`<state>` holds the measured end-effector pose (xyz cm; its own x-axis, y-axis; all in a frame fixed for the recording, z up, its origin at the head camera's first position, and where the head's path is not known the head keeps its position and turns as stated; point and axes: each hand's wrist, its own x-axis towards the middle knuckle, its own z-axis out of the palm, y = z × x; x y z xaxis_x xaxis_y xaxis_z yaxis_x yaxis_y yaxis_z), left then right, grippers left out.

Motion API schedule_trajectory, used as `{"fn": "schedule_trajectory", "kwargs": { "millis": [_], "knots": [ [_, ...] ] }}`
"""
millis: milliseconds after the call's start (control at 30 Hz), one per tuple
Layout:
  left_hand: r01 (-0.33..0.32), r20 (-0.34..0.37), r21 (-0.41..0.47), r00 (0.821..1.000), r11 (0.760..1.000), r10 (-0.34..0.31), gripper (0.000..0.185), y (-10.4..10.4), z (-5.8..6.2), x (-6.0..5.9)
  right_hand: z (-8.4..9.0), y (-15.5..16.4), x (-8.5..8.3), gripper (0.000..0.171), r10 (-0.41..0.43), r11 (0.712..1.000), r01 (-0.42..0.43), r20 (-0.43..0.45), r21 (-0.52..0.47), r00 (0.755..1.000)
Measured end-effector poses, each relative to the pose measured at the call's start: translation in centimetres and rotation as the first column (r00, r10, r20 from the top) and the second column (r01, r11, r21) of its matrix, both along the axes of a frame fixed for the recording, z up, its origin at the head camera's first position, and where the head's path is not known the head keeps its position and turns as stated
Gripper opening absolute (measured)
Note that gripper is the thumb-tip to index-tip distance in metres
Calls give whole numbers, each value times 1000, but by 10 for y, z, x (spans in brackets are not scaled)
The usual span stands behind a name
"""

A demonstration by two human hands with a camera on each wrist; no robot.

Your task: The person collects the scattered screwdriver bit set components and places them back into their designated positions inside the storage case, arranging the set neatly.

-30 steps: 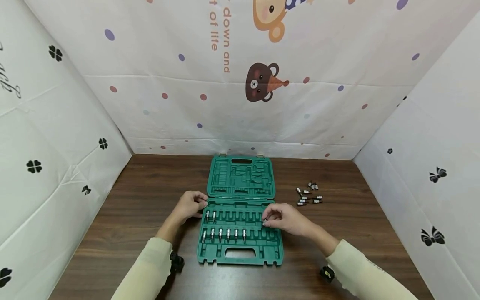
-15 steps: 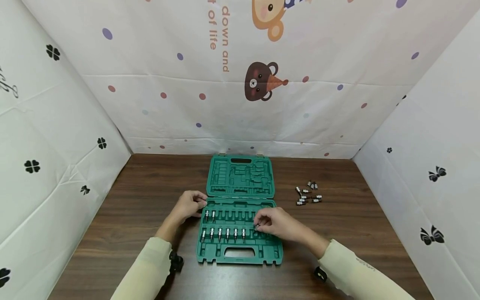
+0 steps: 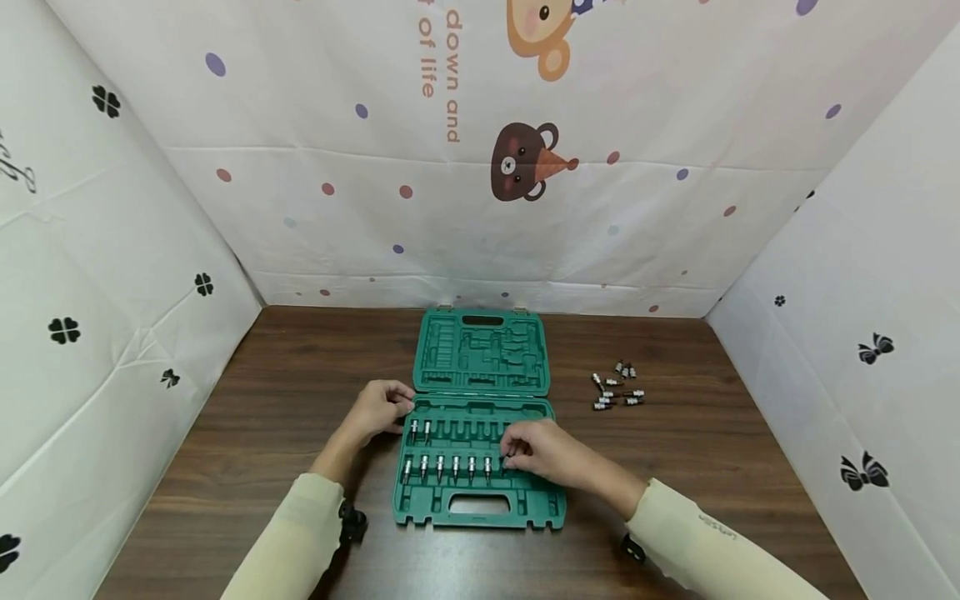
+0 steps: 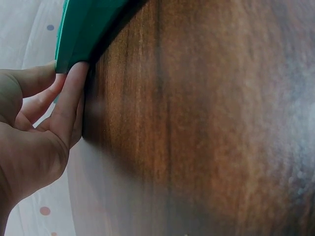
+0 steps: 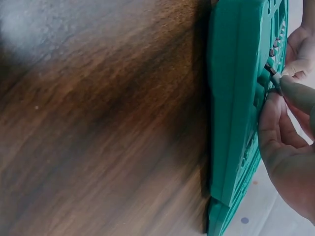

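**Bit at the front row of the green case**

The small bit (image 5: 274, 78) is pinched between the fingertips of your right hand (image 3: 542, 454). It sits at the front row of slots in the green tool case (image 3: 480, 500), just to the right of the six bits (image 3: 447, 468) which already stand in that row. In the right wrist view your thumb and fingers are curled around the bit, right at the edge of the tray; the bit itself is mostly hidden.

Your left hand (image 3: 377, 410) is at the left edge of the case, near the hinge. In the left wrist view its fingers (image 4: 69, 101) are curled and press against the corner of the case, holding it.

Two more bits (image 3: 421, 431) stand at the left end of the back row. The lid (image 3: 482, 354) lies open and flat behind the tray. A small group of loose bits (image 3: 617, 389) lies on the wooden table (image 3: 285, 400), well apart to the right of the case. Printed white sheets (image 3: 480, 167) stand around the table.
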<state>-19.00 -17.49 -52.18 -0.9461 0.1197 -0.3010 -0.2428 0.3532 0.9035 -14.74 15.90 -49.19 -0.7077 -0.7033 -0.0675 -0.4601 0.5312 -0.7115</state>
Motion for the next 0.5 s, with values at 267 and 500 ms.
{"fn": "schedule_trajectory", "kwargs": {
  "millis": [267, 500],
  "knots": [
    [3, 1, -2, 1000, 1000, -3, 17, 0, -1, -1, 1, -6, 0, 6, 17, 999, -15, -59, 41, 998],
    [-4, 7, -11, 1000, 1000, 4, 17, 1, 1, 0, 0, -12, 2, 8, -9, 997, 15, -79, 75, 997]
  ]
}}
